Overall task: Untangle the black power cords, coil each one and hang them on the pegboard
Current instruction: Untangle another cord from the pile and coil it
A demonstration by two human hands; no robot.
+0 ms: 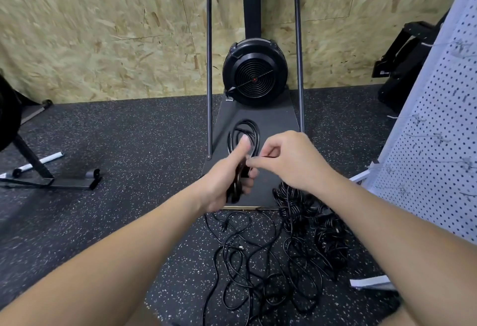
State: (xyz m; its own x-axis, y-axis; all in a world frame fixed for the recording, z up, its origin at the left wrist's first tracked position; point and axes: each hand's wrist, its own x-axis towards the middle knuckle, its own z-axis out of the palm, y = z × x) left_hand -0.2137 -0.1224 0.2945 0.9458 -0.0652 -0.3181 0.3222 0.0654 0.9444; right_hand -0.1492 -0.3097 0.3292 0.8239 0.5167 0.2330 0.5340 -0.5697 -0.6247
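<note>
The fan machine stands against the wall. On its base plate, in front of the fan, lies a coiled cord. Nearer than the plate, tangled cords lie on the floor. The pegboard stands right of the machine.

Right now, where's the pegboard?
In the head view the white pegboard stands along the right edge, right of the hands, with the tangled black cords on the floor near its base.
</note>
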